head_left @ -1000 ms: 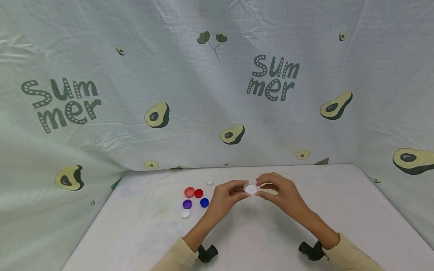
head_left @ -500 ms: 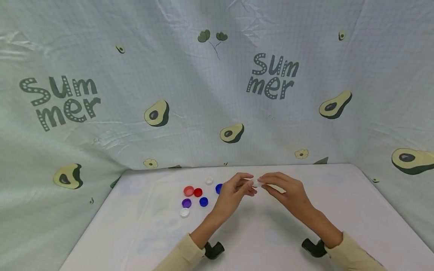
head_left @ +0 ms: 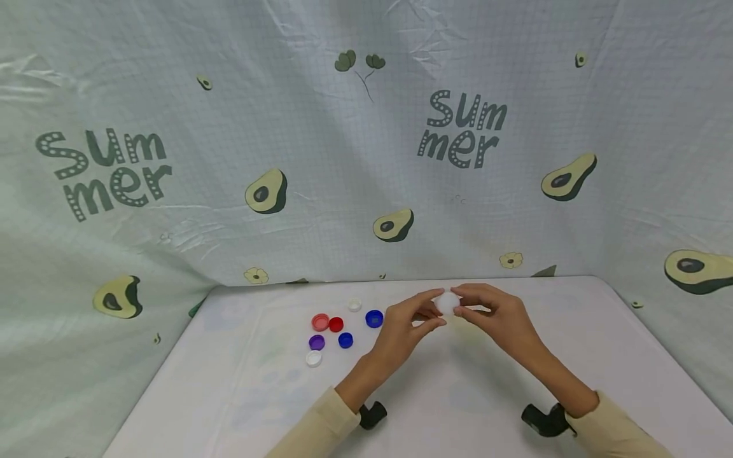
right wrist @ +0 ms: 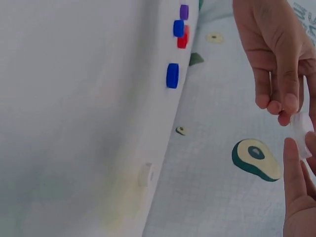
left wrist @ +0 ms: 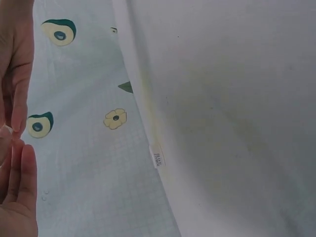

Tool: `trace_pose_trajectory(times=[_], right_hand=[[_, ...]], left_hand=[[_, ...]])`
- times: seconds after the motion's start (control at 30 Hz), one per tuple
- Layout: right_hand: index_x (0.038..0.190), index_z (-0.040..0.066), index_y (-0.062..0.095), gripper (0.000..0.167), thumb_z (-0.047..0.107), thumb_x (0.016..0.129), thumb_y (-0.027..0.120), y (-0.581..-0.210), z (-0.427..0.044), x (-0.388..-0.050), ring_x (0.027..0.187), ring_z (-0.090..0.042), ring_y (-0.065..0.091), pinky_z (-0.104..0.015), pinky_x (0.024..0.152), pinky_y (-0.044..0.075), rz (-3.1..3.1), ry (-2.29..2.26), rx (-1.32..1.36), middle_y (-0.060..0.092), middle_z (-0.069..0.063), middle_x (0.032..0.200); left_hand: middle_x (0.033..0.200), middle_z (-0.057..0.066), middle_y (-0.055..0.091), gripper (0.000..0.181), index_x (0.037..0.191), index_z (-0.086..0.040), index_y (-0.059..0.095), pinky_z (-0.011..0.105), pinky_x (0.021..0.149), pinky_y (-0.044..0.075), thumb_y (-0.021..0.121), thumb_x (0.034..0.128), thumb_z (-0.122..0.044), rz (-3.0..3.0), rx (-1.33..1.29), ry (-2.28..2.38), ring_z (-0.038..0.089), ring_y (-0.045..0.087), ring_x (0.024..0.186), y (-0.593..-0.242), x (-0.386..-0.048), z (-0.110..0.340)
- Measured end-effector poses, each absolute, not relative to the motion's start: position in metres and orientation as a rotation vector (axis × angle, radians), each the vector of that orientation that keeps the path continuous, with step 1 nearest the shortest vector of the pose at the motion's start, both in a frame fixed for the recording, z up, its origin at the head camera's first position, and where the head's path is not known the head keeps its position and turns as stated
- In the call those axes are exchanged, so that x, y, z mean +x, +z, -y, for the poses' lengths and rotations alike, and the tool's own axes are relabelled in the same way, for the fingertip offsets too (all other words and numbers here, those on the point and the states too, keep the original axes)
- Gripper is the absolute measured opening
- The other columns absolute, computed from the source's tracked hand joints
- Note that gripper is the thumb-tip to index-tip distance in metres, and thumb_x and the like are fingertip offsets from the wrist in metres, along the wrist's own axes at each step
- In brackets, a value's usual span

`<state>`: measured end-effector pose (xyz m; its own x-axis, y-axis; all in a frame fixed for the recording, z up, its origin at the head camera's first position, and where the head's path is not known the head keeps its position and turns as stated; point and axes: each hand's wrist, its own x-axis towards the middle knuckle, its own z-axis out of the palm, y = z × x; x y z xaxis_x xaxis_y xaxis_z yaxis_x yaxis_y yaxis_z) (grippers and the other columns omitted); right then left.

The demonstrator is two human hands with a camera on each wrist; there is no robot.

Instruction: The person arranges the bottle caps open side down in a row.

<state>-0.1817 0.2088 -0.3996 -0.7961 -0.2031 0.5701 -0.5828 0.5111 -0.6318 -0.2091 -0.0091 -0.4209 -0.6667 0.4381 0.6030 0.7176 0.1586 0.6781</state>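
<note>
A white bottle cap [head_left: 448, 303] is held up over the table between both hands, its smooth round face turned to the head view. My left hand [head_left: 401, 327] has its index finger and thumb about the cap's left side; the thumb seems barely in contact. From the other side my right hand [head_left: 501, 315] pinches the rim with thumb and fingers. The right wrist view has the same white cap [right wrist: 301, 128] nearly edge-on, between the left hand [right wrist: 276, 54] above and the right hand [right wrist: 298, 207] below. In the left wrist view the fingers mostly hide it.
On the white table [head_left: 258, 407] lie a large blue cap [head_left: 375, 319], a small blue cap [head_left: 345, 340], a purple cap [head_left: 317, 343], two red caps [head_left: 336, 324] and two white caps [head_left: 313, 359]. Another white cap [right wrist: 146, 174] shows near the table edge. A printed sheet [head_left: 321, 159] hangs behind.
Both hands have shifted right and slightly away with the cap. The cap has turned from its hollow side, through edge-on, to its smooth face. The large blue cap has come into sight.
</note>
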Motion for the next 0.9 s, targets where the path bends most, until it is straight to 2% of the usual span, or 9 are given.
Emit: trace_pose_trajectory(times=[0.13, 0.23, 0.3, 0.4, 0.5, 0.57, 0.63, 0.73, 0.9], right_hand=[[0.128, 0.005, 0.069, 0.045, 0.0, 0.085, 0.08, -0.402, -0.213, -0.182, 0.102, -0.006, 0.069, -0.021, 0.081, 0.058, 2.341, 1.302, 0.691, 0.07, -0.01, 0.12], [0.127, 0.002, 0.068, 0.049, -0.007, 0.081, 0.08, -0.405, -0.216, -0.185, 0.105, 0.0, 0.066, -0.022, 0.082, 0.059, 2.3, 1.291, 0.767, 0.068, -0.013, 0.121], [0.125, 0.001, 0.069, 0.051, -0.01, 0.077, 0.081, -0.405, -0.217, -0.188, 0.105, -0.002, 0.067, -0.022, 0.083, 0.058, 2.256, 1.228, 0.823, 0.068, -0.013, 0.121], [0.124, 0.0, 0.07, 0.054, -0.01, 0.072, 0.084, -0.404, -0.22, -0.193, 0.1, -0.013, 0.071, -0.021, 0.084, 0.057, 2.182, 1.096, 0.912, 0.069, -0.013, 0.119], [0.123, 0.003, 0.072, 0.046, 0.008, 0.079, 0.086, -0.405, -0.225, -0.198, 0.095, -0.021, 0.073, -0.014, 0.086, 0.054, 2.136, 0.938, 0.946, 0.072, -0.01, 0.117], [0.123, 0.005, 0.073, 0.043, 0.026, 0.086, 0.081, -0.406, -0.23, -0.201, 0.097, -0.023, 0.073, -0.01, 0.09, 0.05, 2.124, 0.858, 0.955, 0.073, -0.008, 0.116], [0.122, 0.007, 0.074, 0.047, 0.041, 0.091, 0.072, -0.407, -0.234, -0.203, 0.101, -0.024, 0.072, -0.009, 0.094, 0.047, 2.122, 0.801, 0.952, 0.074, -0.007, 0.116], [0.122, 0.007, 0.074, 0.05, 0.046, 0.092, 0.067, -0.409, -0.238, -0.206, 0.105, -0.024, 0.072, -0.009, 0.096, 0.046, 2.121, 0.782, 0.962, 0.075, -0.008, 0.115], [0.12, 0.007, 0.075, 0.046, 0.041, 0.089, 0.073, -0.412, -0.245, -0.212, 0.102, -0.023, 0.073, -0.009, 0.091, 0.048, 2.115, 0.785, 0.962, 0.076, -0.008, 0.112]], left_hand=[[0.106, 0.007, 0.072, 0.047, 0.136, -0.008, 0.063, 0.022, 0.088, 0.057, 0.074, 0.0909, -0.011, 2.142, -1.11, -1.504, 0.014, 0.071, 0.095, -0.421, -0.212, 0.004], [0.113, 0.007, 0.07, 0.045, 0.134, -0.008, 0.065, 0.028, 0.089, 0.058, 0.075, 0.0906, -0.011, 2.116, -1.105, -1.547, 0.015, 0.07, 0.099, -0.422, -0.214, 0.002], [0.119, 0.007, 0.069, 0.044, 0.133, -0.008, 0.065, 0.031, 0.09, 0.059, 0.075, 0.09, -0.01, 2.102, -1.101, -1.579, 0.016, 0.069, 0.103, -0.422, -0.216, 0.001], [0.129, 0.006, 0.068, 0.045, 0.134, -0.008, 0.065, 0.035, 0.092, 0.058, 0.075, 0.0901, -0.01, 2.089, -1.113, -1.602, 0.016, 0.068, 0.109, -0.421, -0.218, 0.001], [0.134, 0.005, 0.067, 0.047, 0.136, -0.008, 0.065, 0.032, 0.095, 0.056, 0.075, 0.0904, -0.011, 2.1, -1.136, -1.583, 0.015, 0.067, 0.115, -0.421, -0.22, 0.0], [0.136, 0.005, 0.066, 0.048, 0.138, -0.009, 0.064, 0.03, 0.096, 0.055, 0.075, 0.0905, -0.012, 2.109, -1.157, -1.558, 0.015, 0.066, 0.119, -0.421, -0.222, -0.001], [0.135, 0.005, 0.066, 0.049, 0.137, -0.009, 0.064, 0.029, 0.097, 0.054, 0.075, 0.09, -0.012, 2.115, -1.167, -1.53, 0.016, 0.065, 0.12, -0.422, -0.224, -0.002], [0.131, 0.005, 0.068, 0.048, 0.135, -0.008, 0.066, 0.029, 0.097, 0.054, 0.077, 0.0887, -0.014, 2.138, -1.159, -1.502, 0.016, 0.066, 0.12, -0.422, -0.229, -0.006], [0.125, 0.004, 0.072, 0.045, 0.131, -0.009, 0.069, 0.025, 0.097, 0.053, 0.079, 0.0881, -0.018, 2.243, -1.131, -1.489, 0.014, 0.069, 0.114, -0.416, -0.236, -0.012]])
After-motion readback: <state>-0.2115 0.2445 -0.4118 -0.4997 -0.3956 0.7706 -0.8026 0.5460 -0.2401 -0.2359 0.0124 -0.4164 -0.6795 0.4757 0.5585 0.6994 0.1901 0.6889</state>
